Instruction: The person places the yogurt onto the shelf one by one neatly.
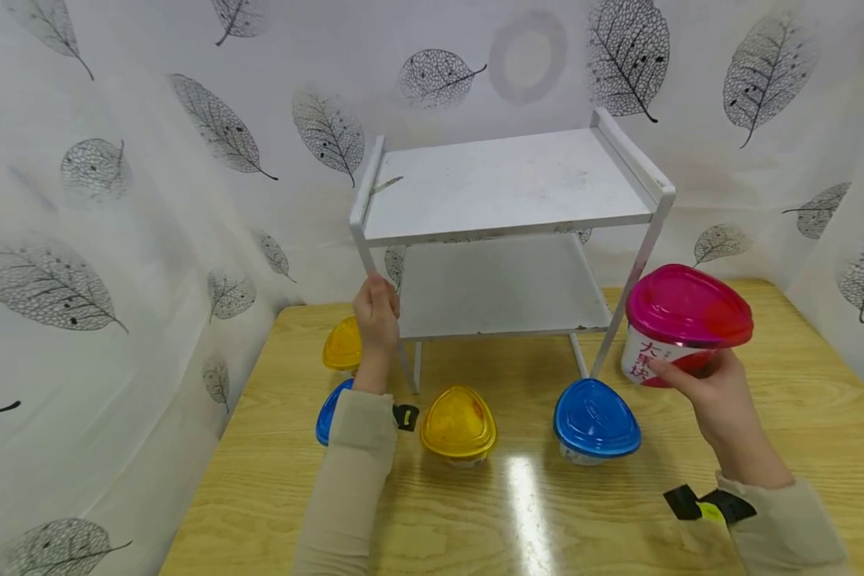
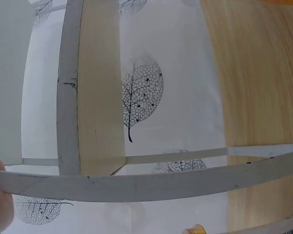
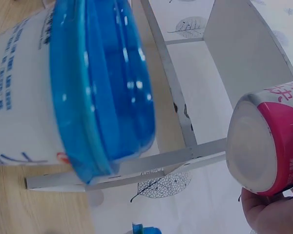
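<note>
My left hand (image 1: 378,316) grips the left front leg of a white two-tier shelf (image 1: 504,188); only a bit of that hand (image 2: 0,207) shows at the edge of the left wrist view. On the right, my right hand (image 1: 720,400) holds a white and red tub with a pink lid (image 1: 687,308), fingers and thumb around its lower part. The tub is raised beside the shelf's right front leg. In the right wrist view the base of this pink-lidded tub (image 3: 254,146) faces the camera. Neither shelf tier carries anything visible.
On the wooden table (image 1: 259,496), a yellow-lidded tub (image 1: 459,424) and a blue-lidded tub (image 1: 596,420) stand before the shelf. Another yellow-lidded tub (image 1: 342,346) and blue-lidded tub (image 1: 327,416) are partly hidden by my left arm. A leaf-patterned curtain (image 1: 151,240) hangs behind and left.
</note>
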A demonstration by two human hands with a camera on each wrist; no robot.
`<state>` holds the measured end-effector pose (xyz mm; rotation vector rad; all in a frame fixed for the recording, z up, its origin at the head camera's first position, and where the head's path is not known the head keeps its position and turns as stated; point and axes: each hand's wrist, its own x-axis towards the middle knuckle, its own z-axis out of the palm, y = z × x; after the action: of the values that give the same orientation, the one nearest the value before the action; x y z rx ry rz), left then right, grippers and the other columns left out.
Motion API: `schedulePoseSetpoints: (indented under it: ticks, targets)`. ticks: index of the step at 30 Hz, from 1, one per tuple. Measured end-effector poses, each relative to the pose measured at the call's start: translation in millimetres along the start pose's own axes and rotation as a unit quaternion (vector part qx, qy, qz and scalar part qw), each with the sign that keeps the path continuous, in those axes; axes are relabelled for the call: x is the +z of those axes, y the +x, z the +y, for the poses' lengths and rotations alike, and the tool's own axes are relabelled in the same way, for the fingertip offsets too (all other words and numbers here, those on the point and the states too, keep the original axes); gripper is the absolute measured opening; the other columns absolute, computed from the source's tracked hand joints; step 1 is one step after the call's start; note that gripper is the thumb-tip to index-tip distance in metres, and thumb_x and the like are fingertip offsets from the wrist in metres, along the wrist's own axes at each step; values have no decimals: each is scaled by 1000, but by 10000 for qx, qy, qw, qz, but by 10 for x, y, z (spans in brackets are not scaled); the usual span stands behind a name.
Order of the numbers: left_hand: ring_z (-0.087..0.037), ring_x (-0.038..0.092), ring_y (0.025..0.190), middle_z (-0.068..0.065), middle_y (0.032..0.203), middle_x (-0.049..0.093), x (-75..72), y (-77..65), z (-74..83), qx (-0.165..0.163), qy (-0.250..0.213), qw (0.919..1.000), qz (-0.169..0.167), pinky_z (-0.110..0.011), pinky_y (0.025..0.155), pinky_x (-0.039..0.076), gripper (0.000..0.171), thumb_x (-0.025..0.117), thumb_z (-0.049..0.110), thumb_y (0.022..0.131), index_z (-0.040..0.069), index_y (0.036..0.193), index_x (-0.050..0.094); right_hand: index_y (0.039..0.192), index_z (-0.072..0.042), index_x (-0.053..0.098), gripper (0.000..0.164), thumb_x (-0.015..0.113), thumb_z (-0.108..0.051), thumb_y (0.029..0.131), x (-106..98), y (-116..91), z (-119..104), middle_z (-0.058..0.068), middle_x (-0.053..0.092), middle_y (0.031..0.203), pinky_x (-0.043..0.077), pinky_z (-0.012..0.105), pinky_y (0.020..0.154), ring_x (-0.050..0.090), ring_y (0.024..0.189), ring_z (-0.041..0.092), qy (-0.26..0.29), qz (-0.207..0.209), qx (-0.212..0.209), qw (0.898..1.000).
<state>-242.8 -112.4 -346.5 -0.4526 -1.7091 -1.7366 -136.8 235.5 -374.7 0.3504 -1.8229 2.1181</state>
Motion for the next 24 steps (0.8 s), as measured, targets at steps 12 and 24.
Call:
schedulePoseSetpoints:
  ticks: [12, 24]
  targets:
    - [0, 26, 42, 12, 49, 31, 42, -17, 291, -11, 41, 10000, -47, -16, 40, 20, 72, 32, 55, 85, -13, 64, 30, 130, -8, 34, 61, 52, 19, 78, 149, 46, -106, 4, 45, 121, 46, 18, 74, 41, 109, 15, 216, 101, -203, 9995]
    - [-3, 27, 41, 11, 48, 31, -8, -11, -3, -117, 15, 9999, 6, -18, 39, 20, 65, 33, 56, 85, -4, 63, 33, 129, -2, 34, 59, 51, 20, 78, 297, 47, -280, 8, 48, 119, 47, 23, 74, 47, 106, 17, 654, -444, -705, 9944]
